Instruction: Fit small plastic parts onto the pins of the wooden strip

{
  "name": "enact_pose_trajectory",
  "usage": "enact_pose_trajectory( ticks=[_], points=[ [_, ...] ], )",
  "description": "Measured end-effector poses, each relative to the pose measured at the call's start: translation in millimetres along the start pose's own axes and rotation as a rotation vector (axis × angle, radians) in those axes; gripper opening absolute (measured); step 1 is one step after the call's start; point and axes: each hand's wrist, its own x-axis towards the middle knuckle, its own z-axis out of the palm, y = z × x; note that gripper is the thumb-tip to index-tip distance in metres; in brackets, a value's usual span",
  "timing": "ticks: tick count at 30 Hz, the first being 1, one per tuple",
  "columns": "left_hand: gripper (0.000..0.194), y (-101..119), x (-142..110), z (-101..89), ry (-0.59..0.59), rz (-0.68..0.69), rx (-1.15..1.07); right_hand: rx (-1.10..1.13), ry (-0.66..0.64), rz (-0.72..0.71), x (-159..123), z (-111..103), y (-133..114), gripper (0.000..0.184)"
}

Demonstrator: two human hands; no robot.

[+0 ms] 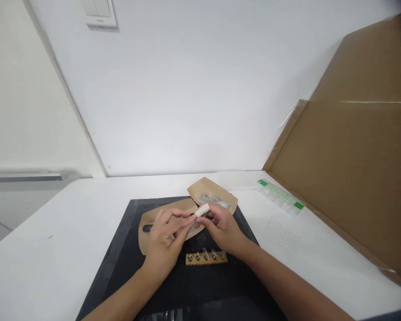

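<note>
Over the black mat [200, 290] both hands meet fingertip to fingertip. A white ridged piece [202, 210] sits at the index fingertip of my right hand [223, 227]; whether it is worn on the finger or held, I cannot tell. The right fingers are curled in a pinch. My left hand [169, 232] is closed too, thumb and fingertips pressed together against the lower end of the white piece, where a small dark bit shows. Just below the hands lies a yellowish strip [206, 262] with several small metal and clear pieces standing in it.
Brown paper pouches, one [145, 243] under the left hand and another [200, 187] with a clear window behind the right, lie on the mat. A clear plastic case with a green label [280, 196] rests at right on the white table [47, 267]. Large cardboard [354, 156] stands along the right side.
</note>
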Motion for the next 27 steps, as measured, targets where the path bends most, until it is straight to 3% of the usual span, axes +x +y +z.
enact_pose_trajectory(
  ticks=[5, 11, 15, 21, 27],
  points=[
    [0.030, -15.6, 15.9, -15.5, -0.044, 0.105, 0.139, -0.188, 0.087, -0.083, 3.5, -6.1, 2.5, 0.021],
    [0.022, -49.9, 31.7, -41.4, -0.429, 0.217, 0.463, -0.249, 0.119, -0.084, 8.4, -12.3, 12.5, 0.019],
    [0.020, -53.5, 28.4, -41.6, -0.571, 0.215, 0.584, -0.283, 0.098, -0.129, 9.3, -12.3, 14.1, 0.023],
    [0.012, -52.8, 25.8, -37.2, -0.558, 0.219, 0.573, -0.429, 0.050, -0.207, 9.4, -10.8, 18.1, 0.031],
    [0.019, -50.7, 24.4, -34.9, -0.537, 0.196, 0.492, -0.440, 0.128, -0.194, 8.7, -11.2, 9.0, 0.030]
  ],
)
